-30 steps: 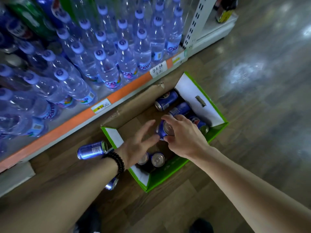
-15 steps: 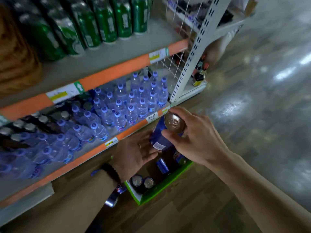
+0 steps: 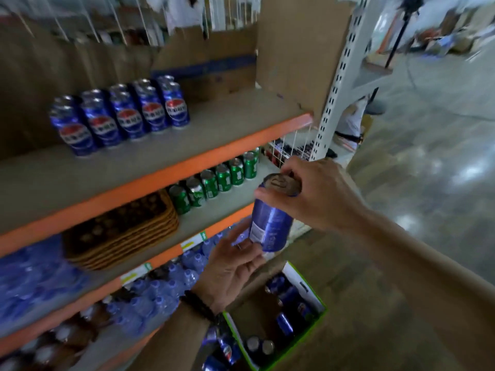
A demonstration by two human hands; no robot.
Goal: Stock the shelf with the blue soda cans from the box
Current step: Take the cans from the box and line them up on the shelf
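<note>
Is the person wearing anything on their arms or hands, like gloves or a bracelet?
No gloves and no sleeves show: both forearms are bare right down to the hands. The left hand has a black bracelet around its wrist that looks beaded. The right hand and its wrist have nothing on them, no watch or band. I can't see any rings for sure.

Both forearms are bare, and a dark beaded bracelet (image 3: pixel 199 305) circles the left wrist.
</note>
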